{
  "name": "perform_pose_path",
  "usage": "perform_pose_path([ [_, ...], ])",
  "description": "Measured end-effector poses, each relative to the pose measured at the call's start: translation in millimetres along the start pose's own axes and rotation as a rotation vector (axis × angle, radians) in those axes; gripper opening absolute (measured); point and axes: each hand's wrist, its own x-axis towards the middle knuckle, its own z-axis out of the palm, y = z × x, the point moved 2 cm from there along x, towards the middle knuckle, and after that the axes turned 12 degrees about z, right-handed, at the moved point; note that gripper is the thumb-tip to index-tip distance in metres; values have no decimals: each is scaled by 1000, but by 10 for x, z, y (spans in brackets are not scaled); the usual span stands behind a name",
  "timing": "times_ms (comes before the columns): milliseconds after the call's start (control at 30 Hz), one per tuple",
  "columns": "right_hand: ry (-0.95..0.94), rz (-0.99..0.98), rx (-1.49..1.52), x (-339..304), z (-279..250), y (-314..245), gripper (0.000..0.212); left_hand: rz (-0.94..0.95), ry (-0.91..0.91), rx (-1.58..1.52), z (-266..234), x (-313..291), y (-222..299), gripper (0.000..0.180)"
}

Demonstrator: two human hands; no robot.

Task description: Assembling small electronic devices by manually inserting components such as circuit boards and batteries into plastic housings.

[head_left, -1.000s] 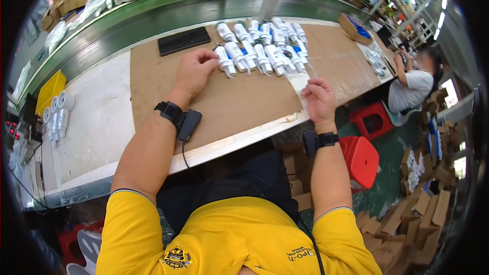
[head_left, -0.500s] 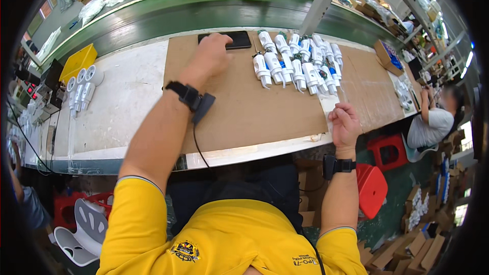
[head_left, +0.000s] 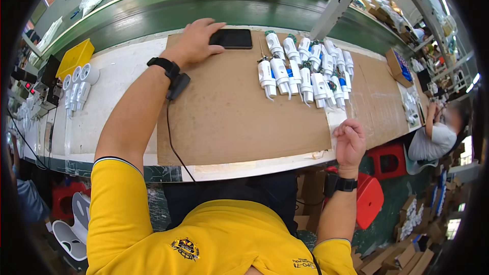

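Observation:
My left hand [head_left: 196, 42] is at the far edge of a brown cardboard sheet [head_left: 244, 127]. Its thumb and fingers are spread, nothing lies between them, and the fingertips are at the left end of a black phone [head_left: 231, 38]. Whether they touch the phone I cannot tell. To the right of the phone, two rows of white plastic lamp-like fittings [head_left: 305, 69] with wires and blue parts lie close together. Below these rows, near the table's front edge, my right hand [head_left: 350, 142] rests palm up with its fingers curled in and no object visible in them.
A green conveyor belt [head_left: 168, 7] runs behind the table, with a metal post [head_left: 341, 2] at its edge. On the left are a yellow bin [head_left: 75, 57] and several white round-headed fittings [head_left: 81, 84]. A red stool [head_left: 369, 201] and a seated person [head_left: 438, 132] are to the right.
My left hand has drawn back to the left with its fingers spreading, so more of the phone shows. My right hand stays curled near the front edge. The view has shifted slightly.

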Motion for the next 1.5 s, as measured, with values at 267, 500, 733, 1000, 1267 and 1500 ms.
perform_pose_path([
  [267,28,-12,-56,-19,-36,33,17,462,-131,68,267,684,697,16],
  [500,-55,-18,-63,-2,-74,54,18,623,-297,152,368,841,813,19],
  [733,-99,3,-80,-12,-94,9,17,675,-322,158,343,877,922,17],
  [1000,-88,-1,-123,-2,-117,28,16,688,-454,196,212,963,962,19],
  [1267,-79,-9,-131,-15,-138,16,15,385,-446,19,42,940,1052,20],
  [1500,-104,-11,-104,14,-136,28,16,43,-307,-106,391,1040,1079,18],
])
